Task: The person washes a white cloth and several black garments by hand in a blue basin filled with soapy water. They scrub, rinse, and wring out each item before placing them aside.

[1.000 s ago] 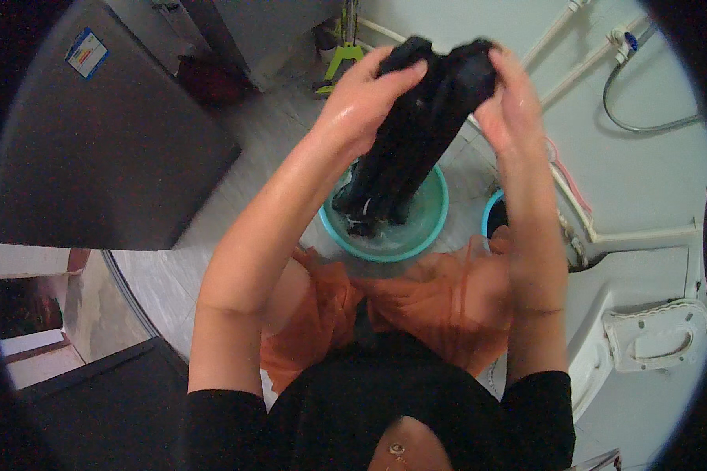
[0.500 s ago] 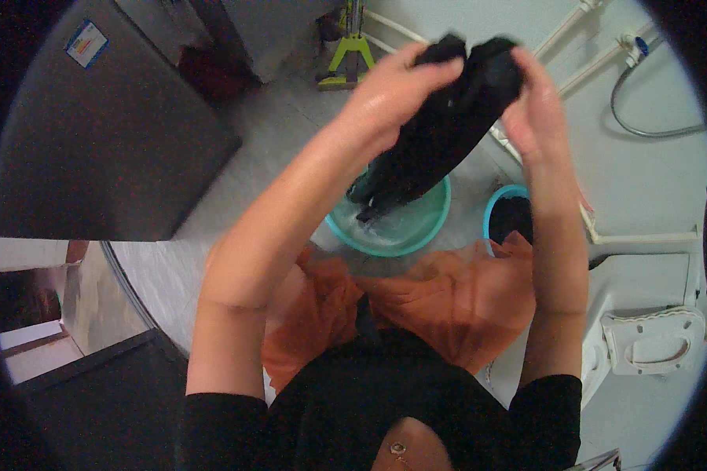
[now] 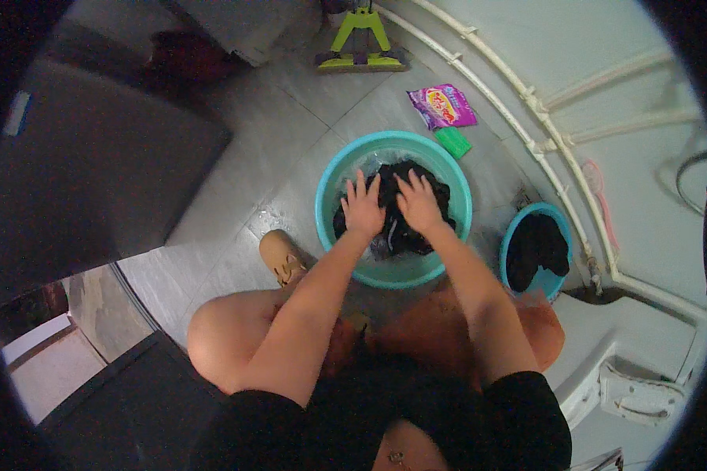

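Observation:
A wet black garment [image 3: 399, 238] lies bunched in a round turquoise basin [image 3: 323, 198] on the floor, with some water and suds around it. On its left side my left hand [image 3: 364, 207] rests with the fingers spread. My right hand [image 3: 419, 204] lies flat on the cloth opposite, its fingers also apart. Both palms face down, and neither hand grips the fabric. The garment's exact kind is hard to make out in its crumpled state.
Beyond the basin lie a green block [image 3: 452, 142], perhaps soap, and a purple packet [image 3: 443, 106]. A smaller blue basin [image 3: 508, 239] with dark cloth stands at the right. A green-headed mop [image 3: 361, 61] is at the back; white pipes [image 3: 554, 129] run along the wall.
Both hands have come down from high up, where they held the black garment. It now lies in the basin, and the fingers have let go and spread on it.

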### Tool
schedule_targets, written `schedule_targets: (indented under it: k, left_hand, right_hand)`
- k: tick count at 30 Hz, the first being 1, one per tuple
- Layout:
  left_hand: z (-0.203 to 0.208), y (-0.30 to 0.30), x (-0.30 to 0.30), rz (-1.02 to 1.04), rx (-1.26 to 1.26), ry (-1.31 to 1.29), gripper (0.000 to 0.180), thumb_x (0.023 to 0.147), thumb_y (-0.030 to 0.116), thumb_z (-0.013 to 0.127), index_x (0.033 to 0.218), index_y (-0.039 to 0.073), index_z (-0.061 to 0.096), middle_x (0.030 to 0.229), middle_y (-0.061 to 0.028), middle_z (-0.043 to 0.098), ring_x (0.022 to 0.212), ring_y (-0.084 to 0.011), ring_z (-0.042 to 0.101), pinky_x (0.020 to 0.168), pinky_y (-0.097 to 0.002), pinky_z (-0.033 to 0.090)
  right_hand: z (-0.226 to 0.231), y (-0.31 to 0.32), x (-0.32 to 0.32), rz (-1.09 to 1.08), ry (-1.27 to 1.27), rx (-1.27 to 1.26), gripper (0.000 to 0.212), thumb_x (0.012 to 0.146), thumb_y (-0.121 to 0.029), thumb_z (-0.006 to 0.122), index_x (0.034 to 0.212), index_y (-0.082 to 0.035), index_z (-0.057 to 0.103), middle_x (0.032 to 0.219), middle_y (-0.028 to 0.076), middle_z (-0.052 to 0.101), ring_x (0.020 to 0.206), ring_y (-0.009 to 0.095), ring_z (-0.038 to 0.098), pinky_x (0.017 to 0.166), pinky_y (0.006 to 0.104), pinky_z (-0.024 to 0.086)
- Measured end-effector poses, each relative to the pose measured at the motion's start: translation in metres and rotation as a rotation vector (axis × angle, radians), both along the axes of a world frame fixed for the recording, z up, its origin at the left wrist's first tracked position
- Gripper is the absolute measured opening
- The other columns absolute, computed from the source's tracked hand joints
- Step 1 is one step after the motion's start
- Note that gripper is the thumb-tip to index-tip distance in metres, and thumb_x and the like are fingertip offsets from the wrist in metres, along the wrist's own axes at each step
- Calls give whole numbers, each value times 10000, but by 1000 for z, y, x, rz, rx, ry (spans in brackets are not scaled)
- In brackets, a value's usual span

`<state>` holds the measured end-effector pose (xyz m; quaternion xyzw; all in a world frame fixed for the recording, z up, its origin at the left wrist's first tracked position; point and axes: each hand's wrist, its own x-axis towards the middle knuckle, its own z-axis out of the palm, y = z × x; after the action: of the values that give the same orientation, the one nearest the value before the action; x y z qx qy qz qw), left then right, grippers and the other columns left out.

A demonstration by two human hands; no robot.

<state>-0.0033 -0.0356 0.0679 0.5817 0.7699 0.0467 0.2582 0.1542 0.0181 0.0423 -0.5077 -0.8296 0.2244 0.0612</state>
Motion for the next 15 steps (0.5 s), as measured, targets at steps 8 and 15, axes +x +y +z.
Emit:
schedule_targets:
  k: [8,15]
  left_hand:
    - [-68,5,14,-77,-260,20,807,839,327,602,1512,212,171,1575,-81,135,1411,-332,232,1113,-586,175]
    - [-126,6,6,-81,-117,-113,447,810,193,561,1254,135,556,1331,-152,498,1210,-359,472,1041,-454,369]
  right_hand:
    - [-37,16,-10,235,-362,-153,616,877,-313,576,1444,-210,359,1489,146,300,1325,409,315,1058,572,288]
    - [-91,42,-9,135,-273,-166,400,842,-238,578,1192,-45,570,1219,187,551,1125,375,517,935,526,399]
